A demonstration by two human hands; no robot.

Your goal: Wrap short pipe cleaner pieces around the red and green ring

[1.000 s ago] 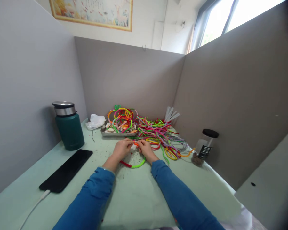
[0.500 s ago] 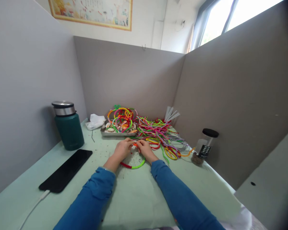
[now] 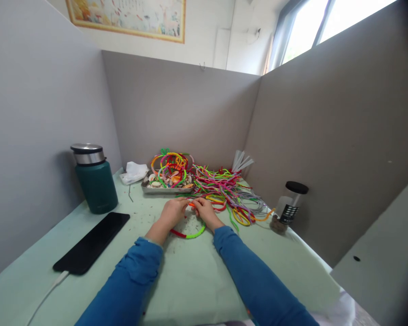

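Observation:
My left hand [image 3: 174, 212] and my right hand [image 3: 205, 211] meet at the far side of a pipe-cleaner ring [image 3: 194, 235]. The ring's near arc shows red on the left and bright green on the right. An orange piece of pipe cleaner [image 3: 191, 204] shows between my fingertips, and both hands pinch there. My fingers cover most of the ring's far side. Just beyond my hands lies a loose heap of coloured pipe cleaners [image 3: 219, 183].
Several finished-looking rings [image 3: 172, 165] rest on a metal tray [image 3: 166, 190] of shells. At left stand a green bottle [image 3: 97, 185] and a charging phone [image 3: 93, 242]; a tissue pack [image 3: 134, 172] lies behind. A black-lidded jar [image 3: 288, 208] stands right. Grey partitions [image 3: 180, 104] enclose the table.
Both hands stay at the same place on the ring, with hardly any finger movement visible. The whole view has shifted very slightly.

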